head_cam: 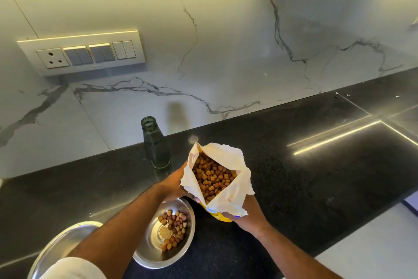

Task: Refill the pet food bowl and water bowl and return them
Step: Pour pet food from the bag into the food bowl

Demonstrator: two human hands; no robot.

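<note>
On the counter (294, 188), left of the food bowl (166, 233), a second steel bowl (65, 235) shows only its rim under the left forearm; whether it holds water I cannot tell. The food bowl is shiny steel with a scatter of brown kibble in its bottom; it looks rigid, light and likely slick, best taken by the rim. Beyond it stands an uncapped glass bottle (156, 145), probably fragile. Right of the bowl and partly above it, the bag (217, 179) is held upright, mouth torn wide, white lining out, yellow below, full of kibble. It is soft and will sag, so support from both sides suits it. The left hand (175, 184) grips its left side; the right hand (247, 215) cups and grips its lower right.
</note>
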